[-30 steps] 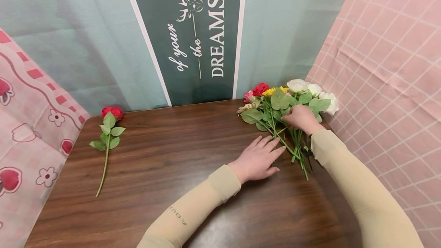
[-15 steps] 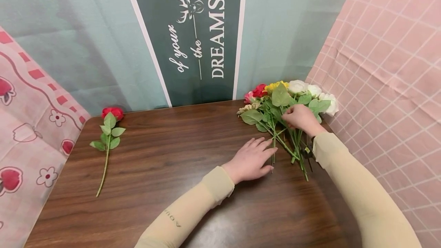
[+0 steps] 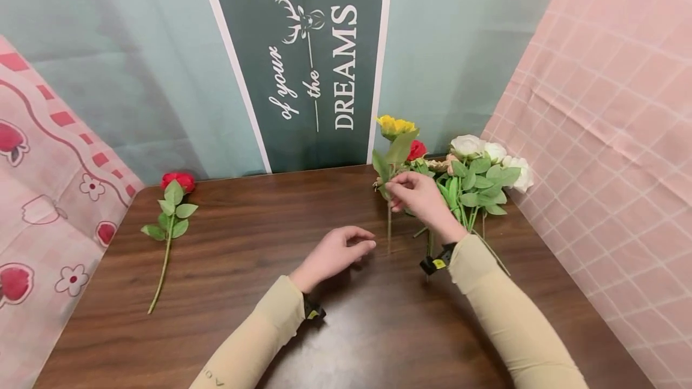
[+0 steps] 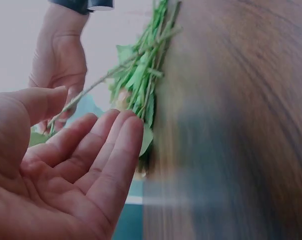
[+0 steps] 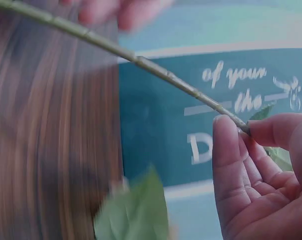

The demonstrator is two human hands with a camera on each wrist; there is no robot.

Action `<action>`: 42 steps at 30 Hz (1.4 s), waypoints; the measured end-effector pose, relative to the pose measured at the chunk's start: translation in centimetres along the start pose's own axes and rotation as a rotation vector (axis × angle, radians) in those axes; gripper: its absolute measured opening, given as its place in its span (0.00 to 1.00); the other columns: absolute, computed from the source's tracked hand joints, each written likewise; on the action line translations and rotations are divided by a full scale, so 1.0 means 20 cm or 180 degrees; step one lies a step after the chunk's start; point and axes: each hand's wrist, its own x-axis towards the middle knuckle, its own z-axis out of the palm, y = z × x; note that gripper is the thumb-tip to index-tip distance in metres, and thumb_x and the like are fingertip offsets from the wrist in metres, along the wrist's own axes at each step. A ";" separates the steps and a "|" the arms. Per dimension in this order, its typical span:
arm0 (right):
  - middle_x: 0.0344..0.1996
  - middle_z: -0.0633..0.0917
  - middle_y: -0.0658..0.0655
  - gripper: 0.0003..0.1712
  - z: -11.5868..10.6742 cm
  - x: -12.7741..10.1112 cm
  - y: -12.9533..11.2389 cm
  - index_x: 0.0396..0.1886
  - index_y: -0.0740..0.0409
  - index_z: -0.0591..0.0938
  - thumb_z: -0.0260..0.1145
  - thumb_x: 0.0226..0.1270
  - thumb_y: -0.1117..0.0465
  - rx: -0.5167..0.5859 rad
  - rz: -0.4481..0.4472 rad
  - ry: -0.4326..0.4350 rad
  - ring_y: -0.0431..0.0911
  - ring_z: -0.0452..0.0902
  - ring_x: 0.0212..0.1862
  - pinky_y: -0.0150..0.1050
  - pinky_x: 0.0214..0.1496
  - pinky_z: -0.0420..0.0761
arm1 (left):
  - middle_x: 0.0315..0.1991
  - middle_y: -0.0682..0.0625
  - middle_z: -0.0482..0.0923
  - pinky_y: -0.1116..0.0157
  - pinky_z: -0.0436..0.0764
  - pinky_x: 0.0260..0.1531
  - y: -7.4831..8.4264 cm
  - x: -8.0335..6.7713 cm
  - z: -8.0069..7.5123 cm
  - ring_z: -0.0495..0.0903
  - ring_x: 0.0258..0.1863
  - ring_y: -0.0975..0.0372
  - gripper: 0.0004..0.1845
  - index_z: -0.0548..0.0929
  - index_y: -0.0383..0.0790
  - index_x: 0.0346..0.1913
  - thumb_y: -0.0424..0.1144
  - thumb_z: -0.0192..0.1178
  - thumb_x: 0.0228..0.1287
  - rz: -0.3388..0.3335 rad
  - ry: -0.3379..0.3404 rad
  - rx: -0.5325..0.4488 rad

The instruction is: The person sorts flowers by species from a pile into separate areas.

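In the head view my right hand pinches the stem of a yellow flower, held up off the table at the back. The right wrist view shows its long green stem between thumb and fingertips. Left of it, my left hand hovers over the table with relaxed fingers and holds nothing. In the left wrist view the palm of my left hand faces the camera, beside a bundle of green stems. White flowers and a red flower lie behind and right of my right hand.
A single red rose lies at the far left of the brown wooden table. Green cloth hangs behind the table, and pink checked cloth along its right side.
My right hand has drawn the yellow flower out of the pile, up and to the left. My left hand has moved left, away from the stems.
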 end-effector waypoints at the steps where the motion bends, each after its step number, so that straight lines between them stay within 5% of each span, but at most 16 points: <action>1: 0.32 0.86 0.67 0.17 0.05 0.01 0.00 0.48 0.69 0.81 0.69 0.72 0.57 0.0099 -0.0018 0.0000 0.48 0.85 0.27 0.49 0.35 0.89 | 0.46 0.47 0.87 0.60 0.86 0.44 -0.01 -0.01 -0.01 0.87 0.42 0.53 0.19 0.86 0.38 0.56 0.47 0.64 0.72 -0.0063 0.0021 -0.0211; 5: 0.31 0.86 0.67 0.17 0.20 0.03 -0.01 0.47 0.69 0.80 0.69 0.73 0.57 0.0407 -0.0129 -0.0008 0.47 0.84 0.25 0.48 0.33 0.88 | 0.38 0.41 0.87 0.55 0.88 0.39 -0.03 -0.04 -0.04 0.87 0.38 0.44 0.16 0.85 0.36 0.52 0.44 0.67 0.70 -0.0147 0.0135 -0.0730; 9: 0.32 0.87 0.68 0.17 0.29 0.05 -0.01 0.47 0.70 0.79 0.68 0.73 0.57 0.0610 -0.0169 -0.0012 0.46 0.84 0.24 0.46 0.31 0.88 | 0.32 0.44 0.86 0.53 0.89 0.35 -0.05 -0.05 -0.04 0.87 0.33 0.43 0.10 0.86 0.34 0.46 0.38 0.68 0.69 -0.0120 0.0240 -0.0913; 16: 0.34 0.88 0.67 0.17 0.33 0.04 0.00 0.50 0.69 0.78 0.69 0.73 0.59 0.0801 -0.0085 -0.0058 0.47 0.85 0.26 0.43 0.31 0.88 | 0.29 0.43 0.85 0.51 0.89 0.33 -0.07 -0.05 -0.05 0.85 0.25 0.60 0.07 0.84 0.31 0.43 0.33 0.67 0.69 -0.0160 0.0284 -0.0936; 24: 0.39 0.86 0.66 0.23 0.33 0.02 0.00 0.60 0.67 0.74 0.69 0.68 0.68 0.0787 0.0045 -0.0421 0.49 0.85 0.33 0.41 0.38 0.88 | 0.31 0.42 0.86 0.48 0.88 0.33 -0.08 -0.05 -0.07 0.86 0.25 0.58 0.07 0.83 0.33 0.44 0.34 0.66 0.69 -0.0317 0.0351 -0.0957; 34: 0.36 0.86 0.64 0.23 0.39 0.03 0.02 0.59 0.70 0.73 0.70 0.67 0.70 0.0828 0.0018 -0.0312 0.46 0.85 0.32 0.39 0.37 0.88 | 0.33 0.38 0.85 0.54 0.89 0.33 -0.10 -0.04 -0.09 0.86 0.25 0.58 0.10 0.83 0.32 0.46 0.36 0.67 0.70 -0.0263 0.0512 -0.0886; 39: 0.38 0.86 0.68 0.20 0.44 0.03 0.06 0.59 0.70 0.75 0.67 0.70 0.68 0.0497 -0.0144 -0.0286 0.49 0.85 0.32 0.45 0.38 0.89 | 0.35 0.38 0.85 0.55 0.89 0.32 -0.11 -0.07 -0.14 0.85 0.25 0.57 0.09 0.83 0.31 0.46 0.34 0.66 0.70 -0.0277 0.0576 -0.0734; 42: 0.40 0.87 0.63 0.17 0.48 0.03 0.08 0.58 0.64 0.79 0.66 0.74 0.62 -0.0157 -0.0389 -0.0262 0.51 0.85 0.36 0.48 0.41 0.87 | 0.36 0.43 0.86 0.57 0.88 0.30 -0.15 -0.12 -0.22 0.85 0.25 0.56 0.07 0.84 0.32 0.46 0.33 0.65 0.70 -0.0411 0.0668 -0.0479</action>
